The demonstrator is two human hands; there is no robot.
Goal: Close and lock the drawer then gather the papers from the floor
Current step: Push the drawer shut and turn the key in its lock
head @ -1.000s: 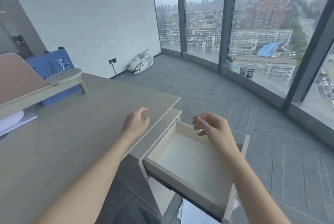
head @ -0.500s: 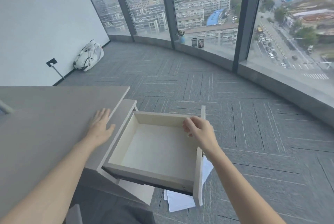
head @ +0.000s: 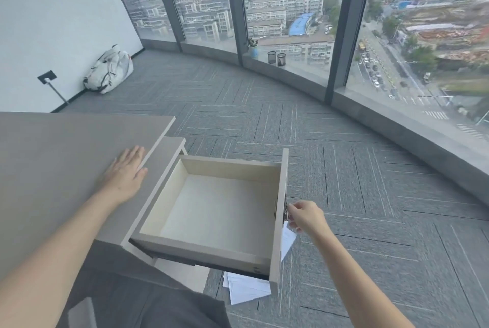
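Papers partly hidden beneath the open drawer.

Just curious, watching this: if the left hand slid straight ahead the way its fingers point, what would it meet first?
Probably nothing solid: the left hand lies flat on the desk top, fingers aimed at its near edge. Past that edge comes a lower ledge, then carpet; depth is hard to judge.

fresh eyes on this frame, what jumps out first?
The empty drawer pulled wide open from the desk, centre frame. The right hand pinches at the lock on the drawer front; the left hand lies flat on the desktop. White papers lie on the carpet beneath the drawer.
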